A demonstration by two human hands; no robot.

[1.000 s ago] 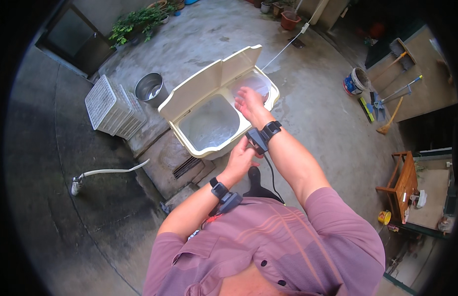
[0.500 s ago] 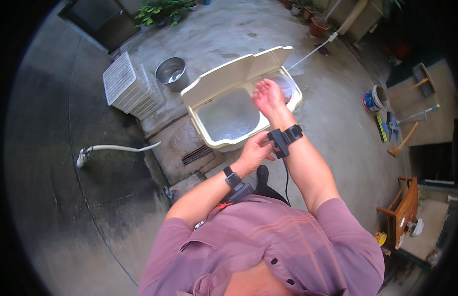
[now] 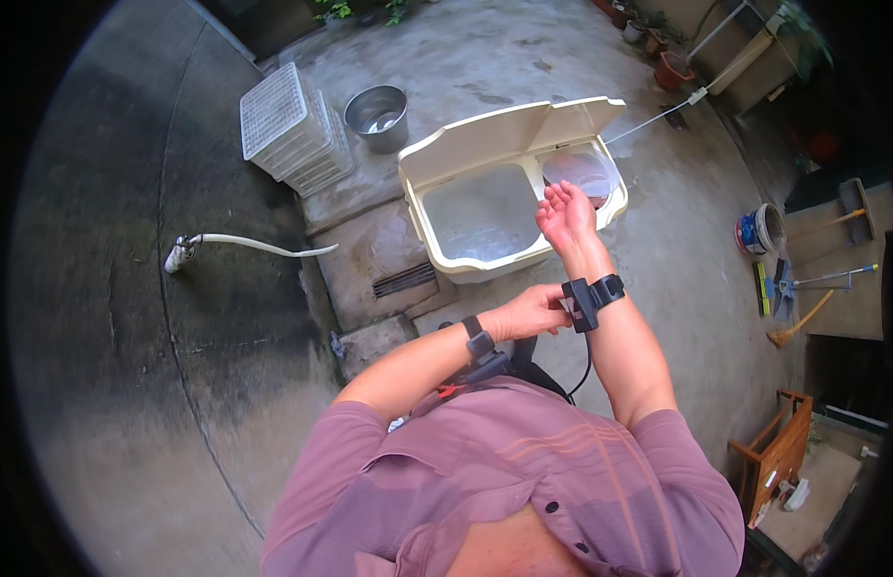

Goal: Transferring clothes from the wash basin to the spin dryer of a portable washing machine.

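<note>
Reaching across in the head view, the left hand [image 3: 529, 313] has bent fingers against the hard black box [image 3: 580, 305] strapped to the right wrist; whether they pinch it, I can't tell. The right hand [image 3: 568, 223] floats palm up, fingers loosely curled, slightly parted! It's at the front rim of the washing machine [image 3: 499, 263], smooth cream plastic, rounded tubs, lid [image 3: 485, 144] raised. Damp grey concrete [image 3: 682, 250] stretches right, towards the paint bucket [image 3: 760, 231].
</note>
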